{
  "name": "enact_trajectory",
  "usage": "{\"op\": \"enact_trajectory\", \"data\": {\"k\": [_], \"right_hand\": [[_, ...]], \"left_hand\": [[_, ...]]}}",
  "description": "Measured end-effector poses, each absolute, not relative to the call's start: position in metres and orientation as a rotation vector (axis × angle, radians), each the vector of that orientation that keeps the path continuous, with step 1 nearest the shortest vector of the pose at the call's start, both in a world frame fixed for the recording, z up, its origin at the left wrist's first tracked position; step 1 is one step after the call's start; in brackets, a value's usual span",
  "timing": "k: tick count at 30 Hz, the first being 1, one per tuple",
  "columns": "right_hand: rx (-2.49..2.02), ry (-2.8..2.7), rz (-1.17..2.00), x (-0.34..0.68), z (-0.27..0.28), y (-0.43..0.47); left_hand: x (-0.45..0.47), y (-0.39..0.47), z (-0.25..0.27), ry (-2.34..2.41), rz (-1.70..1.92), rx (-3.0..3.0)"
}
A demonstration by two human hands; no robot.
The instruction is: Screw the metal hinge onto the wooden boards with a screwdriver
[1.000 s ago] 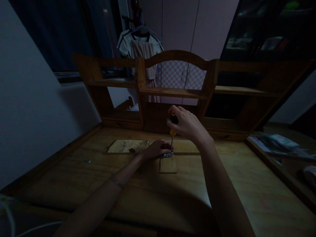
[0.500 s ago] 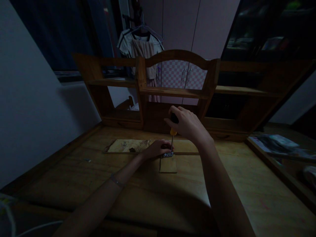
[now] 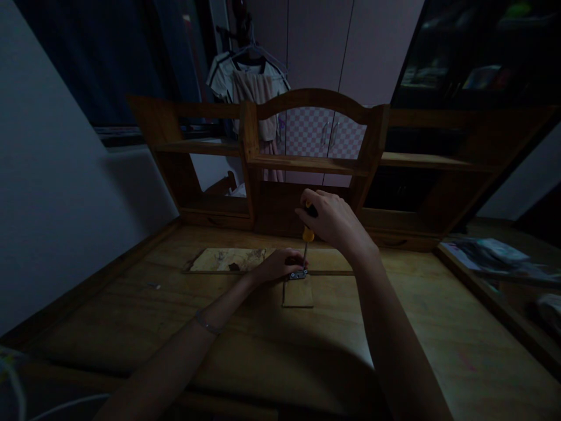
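My right hand (image 3: 331, 219) is closed round the black and yellow handle of a screwdriver (image 3: 308, 234). The tool stands nearly upright, its tip on the right end of a small metal hinge (image 3: 298, 275). My left hand (image 3: 278, 265) has its fingers curled and pressed against the hinge, partly hiding its far side. Under the hinge lies a small square wooden board (image 3: 298, 293), which meets a long wooden strip (image 3: 331, 261) behind it. Dark stains and torn patches mark the strip's left part.
All this lies on a wooden desk (image 3: 210, 356). A wooden shelf unit (image 3: 307, 165) rises along the back. Small bits, perhaps screws (image 3: 154, 286), lie at left. Papers (image 3: 499, 251) sit beyond the right edge, and a white cable (image 3: 70, 403) runs at lower left.
My right hand has turned slightly on the screwdriver, so more of the yellow on its handle shows. The left hand and the boards stay put.
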State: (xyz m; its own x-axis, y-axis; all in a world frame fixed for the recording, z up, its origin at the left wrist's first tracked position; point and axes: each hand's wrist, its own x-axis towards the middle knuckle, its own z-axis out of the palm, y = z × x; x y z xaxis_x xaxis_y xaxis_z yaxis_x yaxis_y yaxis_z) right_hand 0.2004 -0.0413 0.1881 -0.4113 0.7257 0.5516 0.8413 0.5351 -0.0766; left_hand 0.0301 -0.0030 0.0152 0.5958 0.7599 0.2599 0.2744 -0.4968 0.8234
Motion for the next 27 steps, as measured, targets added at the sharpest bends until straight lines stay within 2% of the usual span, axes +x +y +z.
{"op": "enact_trajectory", "data": {"k": [8, 27], "right_hand": [[-1.253, -2.272, -0.148, 0.2025, 0.1886, -0.0455], [-1.253, -2.233, -0.276, 0.2018, 0.1874, -0.0425]], "left_hand": [[0.0302, -0.0043, 0.0186, 0.861, 0.774, 2.070], [0.0307, -0.0024, 0.0150, 0.853, 0.798, 2.063]]}}
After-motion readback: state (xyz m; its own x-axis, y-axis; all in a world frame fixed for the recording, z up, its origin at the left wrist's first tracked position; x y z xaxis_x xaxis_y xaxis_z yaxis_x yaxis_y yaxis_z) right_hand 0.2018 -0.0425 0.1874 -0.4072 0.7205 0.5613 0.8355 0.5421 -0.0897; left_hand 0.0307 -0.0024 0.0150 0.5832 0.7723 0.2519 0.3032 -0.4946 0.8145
